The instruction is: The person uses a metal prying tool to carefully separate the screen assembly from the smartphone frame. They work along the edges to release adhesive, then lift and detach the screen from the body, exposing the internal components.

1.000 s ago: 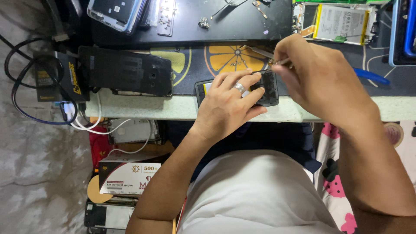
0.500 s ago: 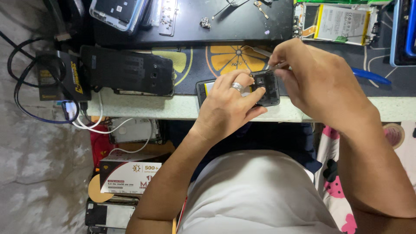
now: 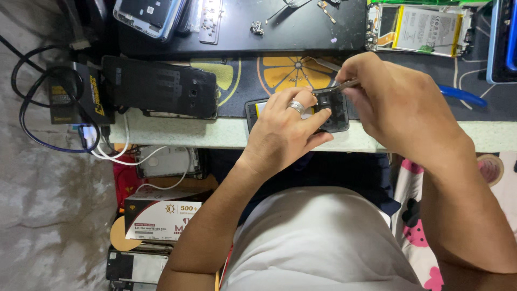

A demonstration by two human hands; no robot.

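Near the middle of the frame, at the front edge of the pale bench, lies an opened dark phone with its back off, a strip of yellow showing at its left end. The left hand lies over it, ring on one finger; its fingers are curled close together and pressed down on the phone body, the thumb reaching along the lower right edge, so the phone is held flat against the mat rather than lifted. The right hand comes in from the right of the frame, its fingers bunched tight in a pinch around thin metal tweezers, whose tip points left and touches the upper right part of the phone's inside, just beside the left fingertips. What, if anything, sits in the tweezers' tip is too small to tell. The phone rests on a dark work mat printed with orange slices. To the left lies a black phone back cover, with a black charger box and looped cables at the far left. In the upper right lies another opened phone showing a pale battery, and a blue-handled tool pokes out behind the right hand.
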